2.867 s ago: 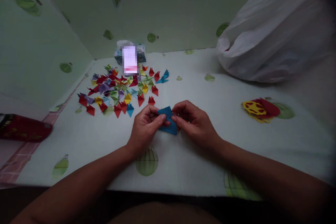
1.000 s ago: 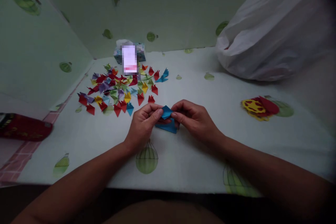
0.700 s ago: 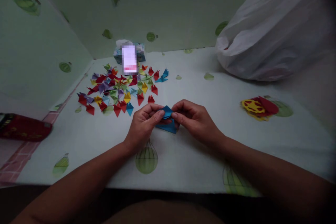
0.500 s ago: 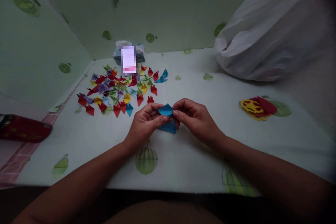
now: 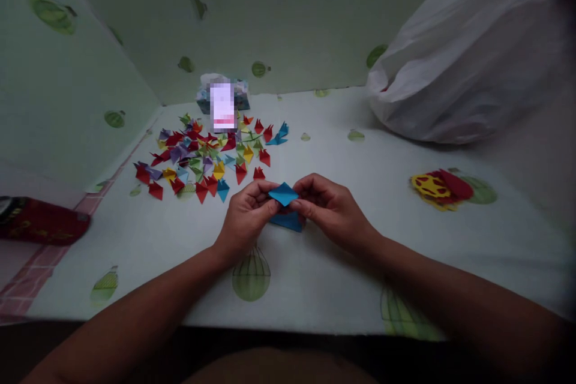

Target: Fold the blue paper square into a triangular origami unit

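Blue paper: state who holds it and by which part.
Both hands hold the folded blue paper: the left hand pinches its left corner, the right hand its right corner, just above the table.

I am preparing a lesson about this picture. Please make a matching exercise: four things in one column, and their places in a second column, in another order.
Things:
1. blue folded paper
2. white plastic bag
3. red case
4. pile of small folded papers

Places:
A. far left edge of the table
B. back right of the table
C. between the left hand and the right hand
D. behind and left of the hands

Pairs: 1-C, 2-B, 3-A, 4-D
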`<state>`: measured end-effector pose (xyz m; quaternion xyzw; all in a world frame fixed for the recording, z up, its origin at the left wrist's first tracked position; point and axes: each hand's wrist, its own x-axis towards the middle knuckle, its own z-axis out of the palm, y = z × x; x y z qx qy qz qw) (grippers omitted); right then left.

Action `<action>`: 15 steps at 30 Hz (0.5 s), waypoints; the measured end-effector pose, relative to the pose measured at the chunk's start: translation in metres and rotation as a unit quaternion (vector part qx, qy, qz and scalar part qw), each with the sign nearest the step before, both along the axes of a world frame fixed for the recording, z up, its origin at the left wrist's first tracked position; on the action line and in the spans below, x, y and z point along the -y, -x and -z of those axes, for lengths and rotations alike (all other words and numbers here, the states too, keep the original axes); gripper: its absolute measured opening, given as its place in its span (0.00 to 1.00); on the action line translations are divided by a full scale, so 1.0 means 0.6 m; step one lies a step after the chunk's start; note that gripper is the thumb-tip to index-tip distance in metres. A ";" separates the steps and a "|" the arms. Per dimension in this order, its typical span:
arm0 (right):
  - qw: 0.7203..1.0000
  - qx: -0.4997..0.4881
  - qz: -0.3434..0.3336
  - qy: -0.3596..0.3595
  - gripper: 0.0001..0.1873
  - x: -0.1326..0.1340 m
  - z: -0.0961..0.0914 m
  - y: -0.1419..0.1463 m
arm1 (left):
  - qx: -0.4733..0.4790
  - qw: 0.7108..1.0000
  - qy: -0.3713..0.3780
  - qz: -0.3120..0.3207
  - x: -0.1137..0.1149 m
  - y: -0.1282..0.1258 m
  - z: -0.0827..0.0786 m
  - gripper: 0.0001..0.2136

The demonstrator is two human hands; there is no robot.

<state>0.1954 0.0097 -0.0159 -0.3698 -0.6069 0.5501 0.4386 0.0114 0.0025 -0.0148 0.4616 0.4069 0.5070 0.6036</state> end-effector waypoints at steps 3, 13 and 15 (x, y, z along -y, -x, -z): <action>0.999 0.028 0.007 -0.029 0.13 0.000 0.003 0.000 | -0.019 1.000 -0.010 -0.008 0.003 -0.001 -0.003 0.13; 0.997 0.051 0.041 -0.050 0.12 0.003 0.001 0.000 | -0.040 0.999 -0.034 -0.010 0.004 -0.004 -0.002 0.09; 0.997 0.046 0.043 -0.038 0.14 0.004 0.001 0.001 | -0.044 0.998 -0.040 -0.012 0.003 -0.003 -0.001 0.08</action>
